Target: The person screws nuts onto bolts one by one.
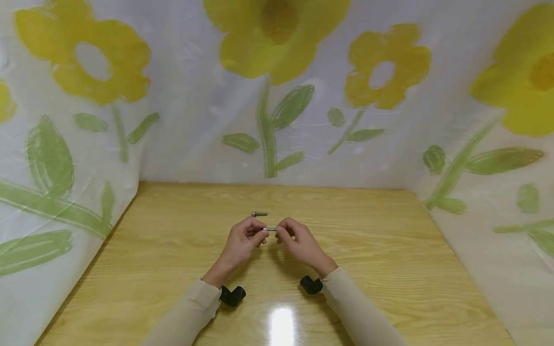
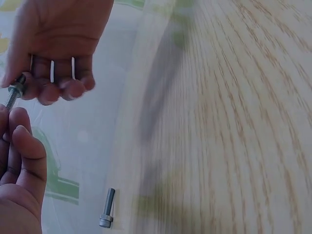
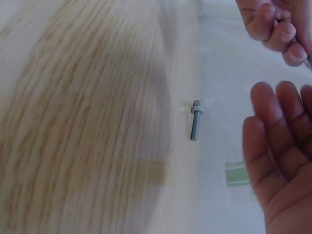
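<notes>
A small metal bolt lies level between my two hands. My left hand pinches one end between thumb and forefinger, its other fingers curled in. At the other end, the thumb and forefinger of my right hand grip the bolt, while its remaining fingers hang looser. In the left wrist view, a nut sits on the threaded shaft beside the right fingertips; the end in the left fingers is hidden. A second bolt, with a nut near its head, rests on the table just beyond my left hand.
The wooden table reaches back to a white flowered sheet, which also hangs along both sides. Black wrist mounts sit by both sleeves. Light glares off the table's near middle.
</notes>
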